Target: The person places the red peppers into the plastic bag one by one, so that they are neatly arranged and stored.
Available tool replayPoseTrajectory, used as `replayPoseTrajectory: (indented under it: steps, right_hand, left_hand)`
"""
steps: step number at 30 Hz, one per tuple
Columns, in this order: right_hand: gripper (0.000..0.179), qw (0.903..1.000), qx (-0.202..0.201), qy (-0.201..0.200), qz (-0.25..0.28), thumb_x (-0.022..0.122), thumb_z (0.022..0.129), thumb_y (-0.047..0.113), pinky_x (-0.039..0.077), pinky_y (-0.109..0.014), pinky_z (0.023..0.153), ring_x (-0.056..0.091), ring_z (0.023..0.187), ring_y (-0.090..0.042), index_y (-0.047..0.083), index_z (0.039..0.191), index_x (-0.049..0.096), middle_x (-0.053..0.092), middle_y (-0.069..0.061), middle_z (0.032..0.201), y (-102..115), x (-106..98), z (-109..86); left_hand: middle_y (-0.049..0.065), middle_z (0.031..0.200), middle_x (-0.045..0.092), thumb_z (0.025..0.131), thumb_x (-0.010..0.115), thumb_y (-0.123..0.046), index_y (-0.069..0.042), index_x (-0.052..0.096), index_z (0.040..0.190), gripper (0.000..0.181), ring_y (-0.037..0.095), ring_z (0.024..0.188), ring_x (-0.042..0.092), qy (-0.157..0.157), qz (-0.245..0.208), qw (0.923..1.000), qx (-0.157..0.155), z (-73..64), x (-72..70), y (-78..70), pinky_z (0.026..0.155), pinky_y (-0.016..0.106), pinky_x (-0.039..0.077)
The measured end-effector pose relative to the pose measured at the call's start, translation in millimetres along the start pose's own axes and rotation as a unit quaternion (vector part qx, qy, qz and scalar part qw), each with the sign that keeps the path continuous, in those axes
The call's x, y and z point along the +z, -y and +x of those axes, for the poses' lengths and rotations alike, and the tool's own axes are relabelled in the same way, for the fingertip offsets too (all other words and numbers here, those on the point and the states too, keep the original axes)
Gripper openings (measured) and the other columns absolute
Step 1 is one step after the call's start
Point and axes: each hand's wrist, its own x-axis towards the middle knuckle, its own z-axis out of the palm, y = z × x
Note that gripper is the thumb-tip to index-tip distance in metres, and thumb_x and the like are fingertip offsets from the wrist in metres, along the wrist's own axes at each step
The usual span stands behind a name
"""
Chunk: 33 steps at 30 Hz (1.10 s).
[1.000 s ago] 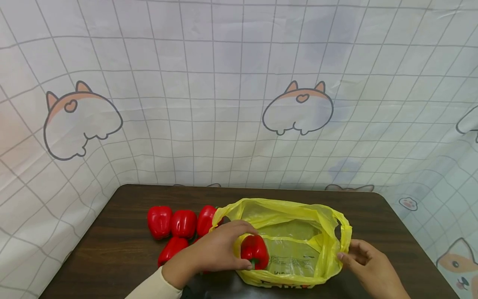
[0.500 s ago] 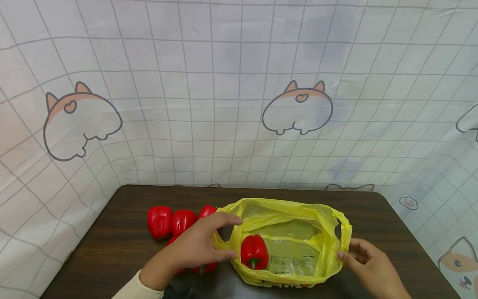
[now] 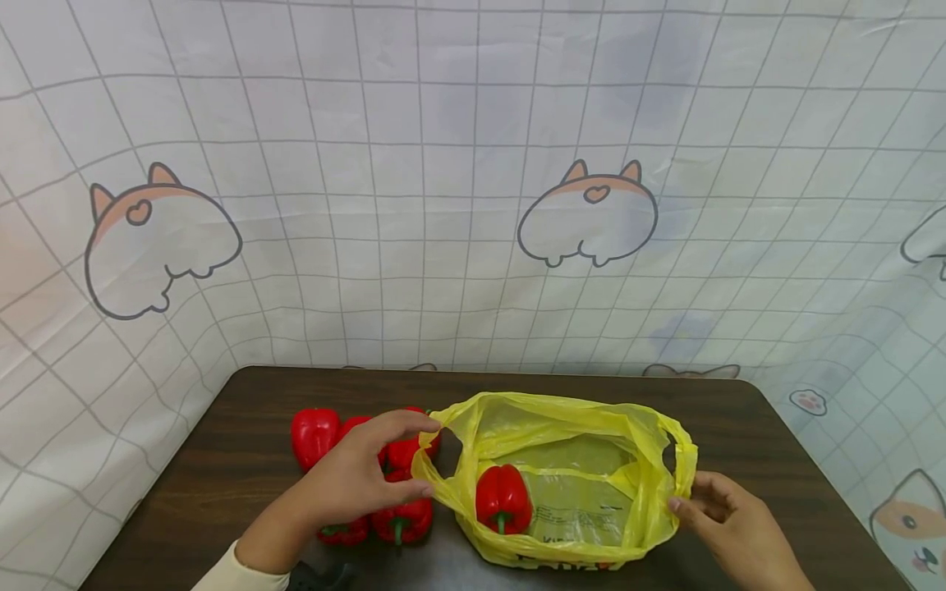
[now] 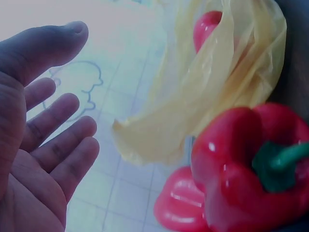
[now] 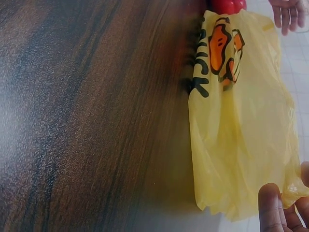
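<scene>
A yellow plastic bag (image 3: 584,525) stands with its mouth spread wide and a red bell pepper (image 3: 504,499) inside, near its left wall. Its right handle is pinched between the thumb and curled fingers of my right hand (image 3: 739,525); the right wrist view shows the bag wall (image 5: 241,135) with black lettering and an orange print. My left hand (image 3: 347,480) holds nothing, fingers and thumb spread apart above the loose peppers. Below it, a red bell pepper with a green stem (image 3: 402,521) lies left of the bag, and another pepper (image 3: 314,437) sits farther back. The left hand partly hides several peppers.
The dark wood-grain table (image 3: 214,492) ends at a patterned white cloth backdrop (image 3: 443,287). A small black object (image 3: 318,577) shows at the front edge, beneath my left forearm.
My left hand has let go of the pepper inside the bag and moved left, out over the loose peppers. The right hand and the bag have stayed in place.
</scene>
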Motion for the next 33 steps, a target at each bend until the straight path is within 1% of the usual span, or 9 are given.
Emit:
replayPoseTrajectory:
  steps: [4, 5, 10, 14, 18, 21, 27, 31, 33]
  right_hand:
    - [0.066, 1.0, 0.006, 0.001, 0.004, 0.074, 0.094, 0.045, 0.06, -0.042, 0.079, 0.072, 0.093, -0.02, -0.003, 0.136, 0.056, 0.074, -0.007, 0.108, 0.1, 0.0, -0.6]
    - [0.067, 1.0, 0.006, 0.001, 0.005, 0.073, 0.094, 0.046, 0.06, -0.042, 0.079, 0.072, 0.094, -0.021, -0.003, 0.136, 0.056, 0.074, -0.007, 0.109, 0.0, -0.1, -0.3]
    - [0.068, 0.9999, 0.004, 0.004, 0.011, 0.074, 0.093, 0.047, 0.06, -0.042, 0.08, 0.072, 0.095, -0.021, -0.002, 0.136, 0.056, 0.073, -0.008, 0.11, -0.1, -0.6, -1.4]
    - [0.067, 0.9997, 0.002, 0.007, 0.021, 0.074, 0.093, 0.046, 0.06, -0.04, 0.08, 0.072, 0.097, -0.022, -0.002, 0.136, 0.056, 0.073, -0.009, 0.113, 0.1, -0.4, -2.3]
    - [0.069, 0.9997, 0.0, 0.007, 0.025, 0.074, 0.092, 0.047, 0.06, -0.039, 0.08, 0.072, 0.098, -0.023, -0.002, 0.136, 0.056, 0.072, -0.01, 0.114, -0.2, -0.4, -1.4]
    - [0.067, 0.9998, -0.003, 0.007, 0.02, 0.074, 0.093, 0.047, 0.06, -0.039, 0.08, 0.071, 0.098, -0.022, -0.002, 0.136, 0.056, 0.071, -0.01, 0.116, 0.3, -0.6, -0.7]
    - [0.064, 0.9999, -0.008, 0.007, 0.01, 0.072, 0.095, 0.044, 0.06, -0.038, 0.08, 0.071, 0.099, -0.021, -0.002, 0.137, 0.056, 0.07, -0.011, 0.119, 0.1, -0.8, 0.0]
    - [0.063, 0.9999, -0.007, 0.008, 0.013, 0.072, 0.096, 0.042, 0.06, -0.037, 0.08, 0.071, 0.1, -0.022, -0.002, 0.138, 0.055, 0.069, -0.011, 0.12, -0.6, -0.2, 0.1]
    - [0.062, 0.9998, -0.009, 0.008, 0.014, 0.072, 0.096, 0.041, 0.06, -0.037, 0.079, 0.071, 0.1, -0.023, -0.002, 0.137, 0.055, 0.069, -0.012, 0.12, -0.9, 0.1, -0.4]
  left_hand:
    - [-0.014, 0.138, 0.056, 0.08, 0.089, -0.035, -0.021, 0.06, 0.139, 0.066, 0.025, 0.127, 0.057, -0.013, -0.002, 0.9999, -0.002, -5.7, -5.6, 5.8, 0.097, 0.053, 0.053]
    - [-0.013, 0.139, 0.056, 0.081, 0.089, -0.036, -0.021, 0.06, 0.138, 0.066, 0.026, 0.127, 0.057, -0.016, -0.004, 0.9999, -0.002, -7.0, -7.0, 7.6, 0.096, 0.053, 0.053]
    - [-0.01, 0.139, 0.057, 0.081, 0.089, -0.036, -0.027, 0.061, 0.136, 0.062, 0.032, 0.124, 0.059, -0.032, 0.005, 0.9994, -0.014, -12.8, -15.0, 13.5, 0.092, 0.053, 0.056]
    - [-0.011, 0.138, 0.058, 0.08, 0.09, -0.035, -0.033, 0.061, 0.134, 0.061, 0.029, 0.125, 0.057, -0.045, 0.027, 0.9982, -0.028, -16.4, -22.4, 17.9, 0.093, 0.054, 0.055]
    - [-0.009, 0.138, 0.058, 0.08, 0.09, -0.035, -0.031, 0.061, 0.135, 0.062, 0.028, 0.129, 0.053, -0.053, 0.038, 0.9971, -0.041, -20.8, -29.7, 24.0, 0.094, 0.058, 0.053]
    - [-0.007, 0.138, 0.058, 0.081, 0.089, -0.034, -0.028, 0.061, 0.135, 0.062, 0.03, 0.129, 0.053, -0.055, 0.042, 0.9965, -0.046, -23.7, -34.2, 29.3, 0.095, 0.059, 0.052]
    - [-0.007, 0.137, 0.059, 0.082, 0.088, -0.037, -0.026, 0.061, 0.136, 0.062, 0.033, 0.123, 0.057, -0.065, 0.043, 0.9951, -0.061, -29.4, -41.6, 39.7, 0.089, 0.052, 0.057]
    - [0.003, 0.135, 0.061, 0.082, 0.089, -0.031, -0.019, 0.06, 0.137, 0.064, 0.034, 0.114, 0.062, -0.077, 0.022, 0.9947, -0.065, -32.7, -46.6, 48.0, 0.085, 0.046, 0.059]
    - [0.005, 0.134, 0.062, 0.082, 0.089, -0.029, -0.017, 0.06, 0.137, 0.064, 0.034, 0.114, 0.062, -0.084, 0.023, 0.994, -0.066, -34.6, -49.0, 52.7, 0.085, 0.043, 0.059]
